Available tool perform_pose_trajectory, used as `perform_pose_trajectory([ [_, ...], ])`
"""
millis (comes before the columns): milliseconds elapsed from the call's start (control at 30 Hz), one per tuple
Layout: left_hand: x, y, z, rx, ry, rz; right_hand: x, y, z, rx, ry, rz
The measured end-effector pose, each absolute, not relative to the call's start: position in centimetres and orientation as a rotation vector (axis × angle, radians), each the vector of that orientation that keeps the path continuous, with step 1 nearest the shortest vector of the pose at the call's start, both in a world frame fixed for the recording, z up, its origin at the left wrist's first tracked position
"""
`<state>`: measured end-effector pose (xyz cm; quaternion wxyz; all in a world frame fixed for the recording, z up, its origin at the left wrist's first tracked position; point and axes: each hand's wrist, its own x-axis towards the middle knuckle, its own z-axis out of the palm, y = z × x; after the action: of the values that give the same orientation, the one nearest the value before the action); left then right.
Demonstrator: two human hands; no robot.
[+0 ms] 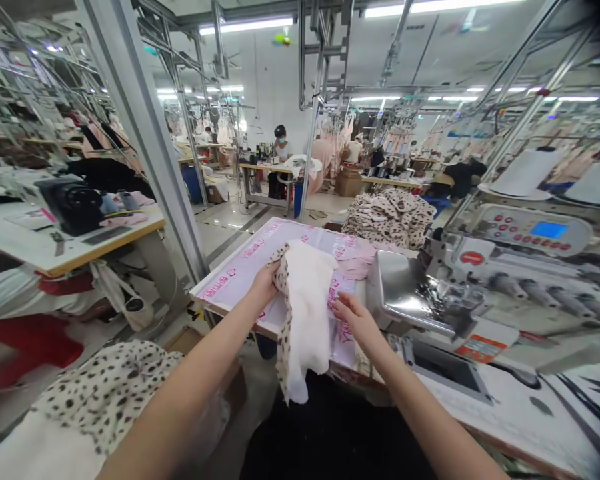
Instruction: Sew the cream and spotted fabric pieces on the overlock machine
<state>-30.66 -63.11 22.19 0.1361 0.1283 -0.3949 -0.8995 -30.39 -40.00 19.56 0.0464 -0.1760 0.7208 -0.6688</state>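
Note:
A piece of fluffy white fabric (pixel 310 300) with a spotted cream-and-black face lies over the front edge of the table top (pixel 240 260), its lower end hanging above my lap. My left hand (pixel 266 283) grips its spotted left edge, the fingers partly hidden by the cloth. Just off the fabric's right side is my right hand (pixel 350 312), its fingers apart and holding nothing. Beside that hand stands an overlock sewing machine (pixel 420 287) with a shiny metal cover. A small pink cloth (pixel 355 259) lies behind my right hand.
Behind the table is a heap of spotted fabric (pixel 390 215). More spotted fabric (pixel 110 387) is piled low at my left. A metal post (pixel 145 133) rises left of the table, near another sewing table (pixel 70 247). Farther back, a person (pixel 281 145) sits at a machine.

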Motion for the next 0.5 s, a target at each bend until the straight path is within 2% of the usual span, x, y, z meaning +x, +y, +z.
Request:
perform_pose_trajectory([
  [300,-28.9,-63.2,22.9,0.228,-1.079,-2.729,-33.2,-44.8,22.5,-0.790,2.153,-2.028],
  [500,-25.3,-62.5,24.5,0.089,-1.206,-2.773,-34.1,-46.0,28.7,-1.041,2.332,-1.916],
])
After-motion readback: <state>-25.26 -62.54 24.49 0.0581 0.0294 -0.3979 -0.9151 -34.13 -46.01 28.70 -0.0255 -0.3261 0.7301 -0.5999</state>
